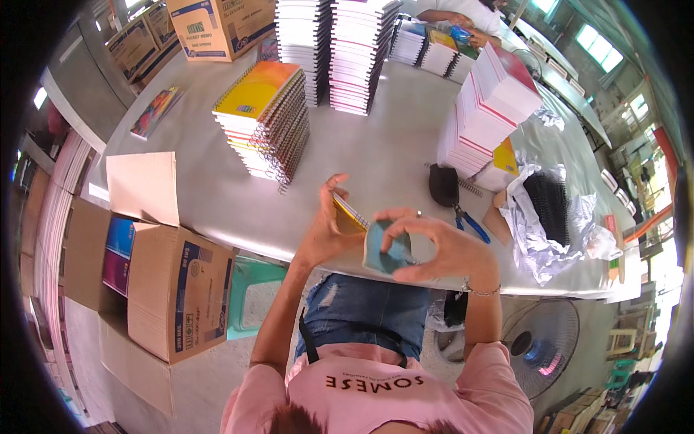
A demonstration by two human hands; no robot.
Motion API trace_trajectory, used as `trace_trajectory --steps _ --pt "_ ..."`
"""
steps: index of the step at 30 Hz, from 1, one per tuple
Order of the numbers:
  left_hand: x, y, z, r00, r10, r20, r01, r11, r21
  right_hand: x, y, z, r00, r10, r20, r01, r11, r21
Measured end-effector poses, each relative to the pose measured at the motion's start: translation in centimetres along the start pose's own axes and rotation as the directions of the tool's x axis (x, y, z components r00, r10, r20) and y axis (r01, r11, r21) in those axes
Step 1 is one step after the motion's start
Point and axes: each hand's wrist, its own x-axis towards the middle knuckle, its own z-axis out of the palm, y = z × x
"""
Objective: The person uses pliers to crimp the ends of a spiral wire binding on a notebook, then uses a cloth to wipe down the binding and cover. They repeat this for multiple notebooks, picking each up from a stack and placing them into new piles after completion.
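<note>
A small spiral notebook is held over the table's near edge, between my two hands. My left hand (327, 226) grips its yellow cover side (350, 214) along the wire spine. On the other side, a teal cover (385, 246) curves within the thumb and fingers of my right hand (452, 249); the part behind the fingers is blurred. Beyond my left hand stands a stack of yellow-orange spiral notebooks (262, 108), loose wire ends jutting from its right side. To the right lie blue-handled pliers (470, 223) beside a dark rounded pad (443, 185).
Tall notebook stacks (354, 61) rise at the back of the table (347, 155). Unbound page blocks (484, 108) and black wire coils (547, 206) in crumpled wrapping lie right. An open carton (184, 289) stands left, a fan (542, 347) lower right. Another person's hands (466, 32) work opposite.
</note>
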Motion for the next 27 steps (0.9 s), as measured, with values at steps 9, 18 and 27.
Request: trace_trajectory --steps 9,18,27 --pt "0.4 1.0 0.2 0.999 0.028 -0.027 -0.028 1.0 0.013 1.3 2.6 -0.1 0.986 0.068 -0.153 0.011 0.885 0.465" --pt "0.1 0.2 0.1 1.0 -0.013 0.022 0.014 0.999 -0.045 1.4 -0.1 0.2 0.992 0.054 -0.115 -0.042 0.994 0.104" --pt "0.0 0.1 -0.4 0.998 0.0 0.063 0.005 0.997 -0.082 2.3 -1.5 1.4 0.972 -0.041 -0.232 0.017 0.994 -0.106"
